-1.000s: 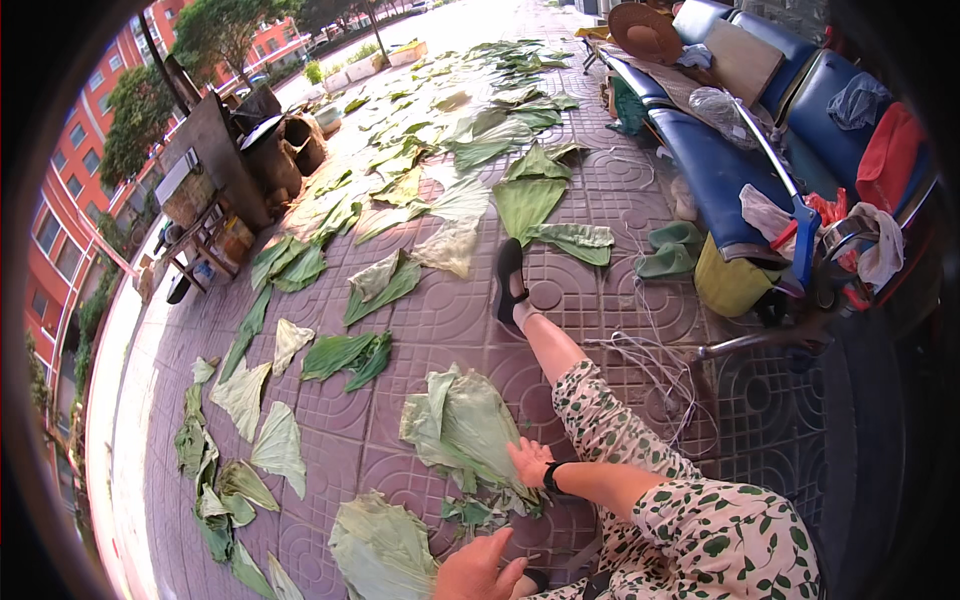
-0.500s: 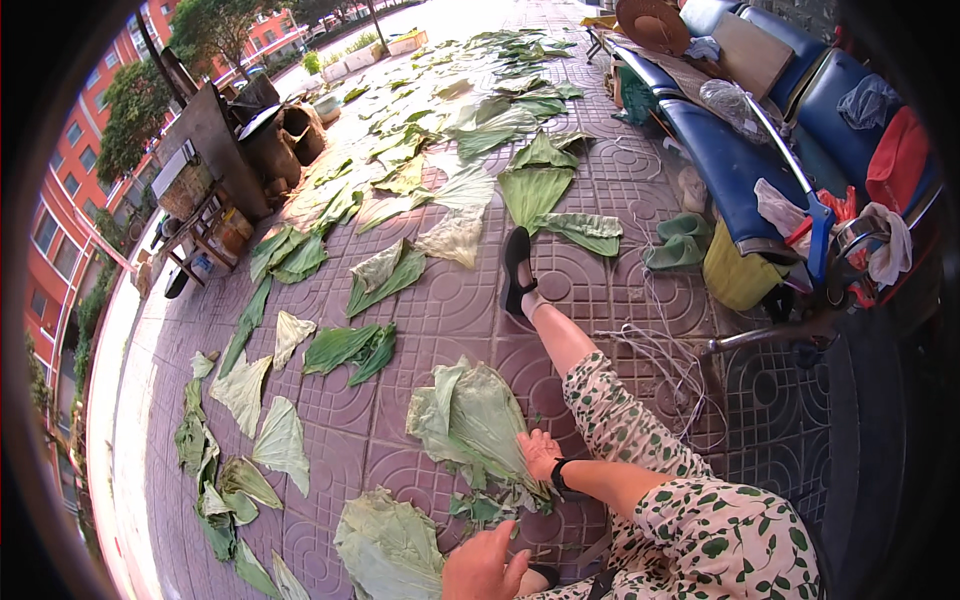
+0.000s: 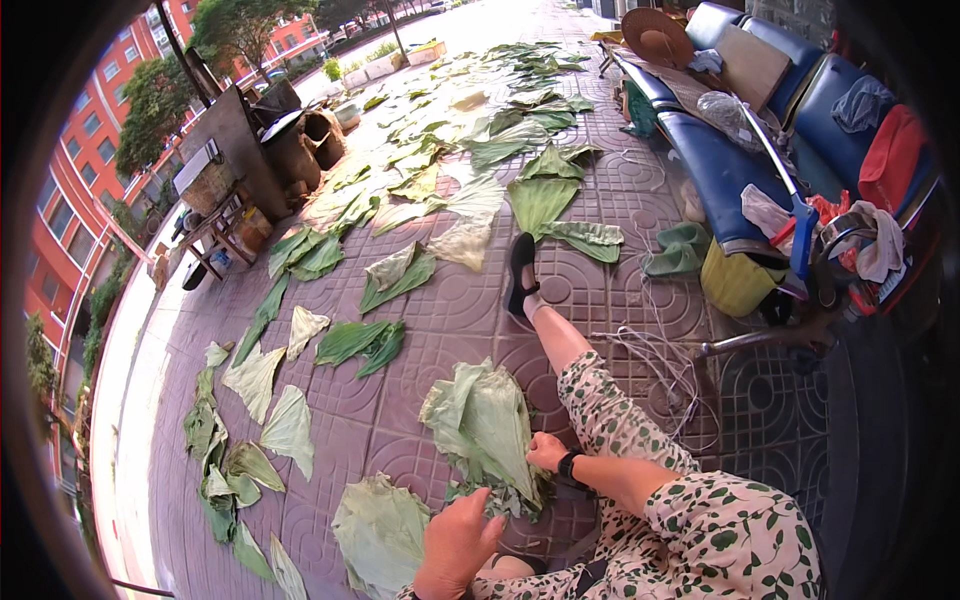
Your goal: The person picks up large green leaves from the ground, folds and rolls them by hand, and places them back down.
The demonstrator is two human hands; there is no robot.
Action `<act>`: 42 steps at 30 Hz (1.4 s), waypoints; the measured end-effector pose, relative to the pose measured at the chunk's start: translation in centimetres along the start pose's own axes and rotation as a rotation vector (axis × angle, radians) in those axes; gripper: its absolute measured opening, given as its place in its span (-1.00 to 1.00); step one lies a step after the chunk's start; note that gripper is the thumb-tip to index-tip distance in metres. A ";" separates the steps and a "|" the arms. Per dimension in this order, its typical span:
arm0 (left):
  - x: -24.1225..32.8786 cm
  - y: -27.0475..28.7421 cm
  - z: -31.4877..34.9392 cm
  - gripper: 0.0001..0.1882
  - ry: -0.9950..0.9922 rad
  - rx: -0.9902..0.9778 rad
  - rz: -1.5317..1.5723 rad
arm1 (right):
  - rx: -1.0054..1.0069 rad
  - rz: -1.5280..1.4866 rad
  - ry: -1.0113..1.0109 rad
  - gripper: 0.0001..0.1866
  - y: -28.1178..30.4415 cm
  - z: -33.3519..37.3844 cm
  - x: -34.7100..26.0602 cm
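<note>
A layered stack of large, pale green dried leaves [image 3: 480,415] lies on the paving before me, its lower edge ragged and crumbled. My right hand [image 3: 547,453], with a dark band at the wrist, is closed beside the stack's right edge. Whatever its fingers hold, if anything, is hidden. Nearer and to the left, my left hand [image 3: 462,535] is lifted with thumb and fingers apart, and nothing shows in it. Beside it a broad pale leaf [image 3: 375,535] rests flat on the ground. Leaf scraps [image 3: 520,500] lie between the two hands.
Many leaves [image 3: 400,205] are spread over the paving ahead and left. My outstretched leg ends in a black shoe [image 3: 521,275]. On the right are loose white cord [image 3: 665,375], green slippers [image 3: 680,250], a yellow bucket [image 3: 735,278] and blue seats [image 3: 715,165] heaped with items.
My right hand has gone from spread on the leaf stack to closed at its edge. The left hand has risen and moved slightly left. The whole view has shifted a little.
</note>
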State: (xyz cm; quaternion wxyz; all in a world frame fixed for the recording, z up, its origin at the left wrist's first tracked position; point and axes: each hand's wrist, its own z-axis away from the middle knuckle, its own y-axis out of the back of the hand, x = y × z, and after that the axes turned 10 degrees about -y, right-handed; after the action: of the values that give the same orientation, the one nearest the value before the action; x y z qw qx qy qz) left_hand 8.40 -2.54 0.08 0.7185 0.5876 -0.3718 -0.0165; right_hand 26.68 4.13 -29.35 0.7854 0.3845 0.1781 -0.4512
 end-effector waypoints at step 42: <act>-2.0 -2.4 -2.2 -0.56 0.275 -0.006 0.168 | -0.907 -1.310 0.019 -0.78 6.1 6.4 -5.8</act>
State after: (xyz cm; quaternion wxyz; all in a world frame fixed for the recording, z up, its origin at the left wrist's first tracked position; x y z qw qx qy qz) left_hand 9.16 -0.52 -3.09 0.7631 0.5490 -0.3180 0.1232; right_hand 28.33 4.38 -18.86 0.4388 -0.1518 0.5411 -0.7012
